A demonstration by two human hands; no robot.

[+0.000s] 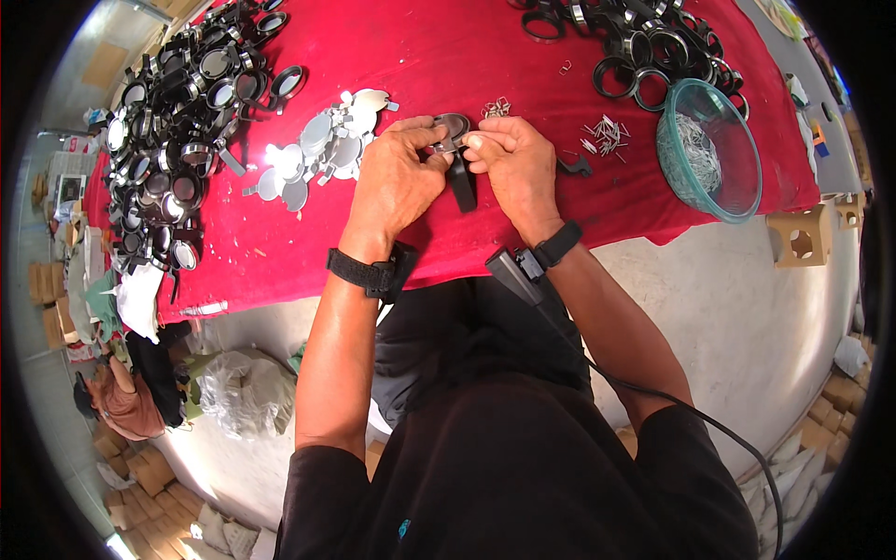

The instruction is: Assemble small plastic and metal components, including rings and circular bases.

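Observation:
My left hand (401, 173) is closed round a small round part with a metal face and black rim (455, 125), held over the red cloth. A black handle (461, 187) sticks out from this part toward me. The fingertips of my right hand (513, 163) are pinched together at the part's near right edge. Whatever sits between them is too small to make out. Just beyond my right hand lie several small copper-coloured wire pieces (497, 108). A dark hooked tool (575, 166) lies beside that hand, partly hidden by it.
Flat grey discs with tabs (317, 135) are heaped left of my hands. Large piles of black-rimmed round parts (177, 140) fill the far left and far right. Loose metal pins (609, 137) lie near a clear greenish bowl (667, 149) of pins. Another person (131, 401) is at lower left.

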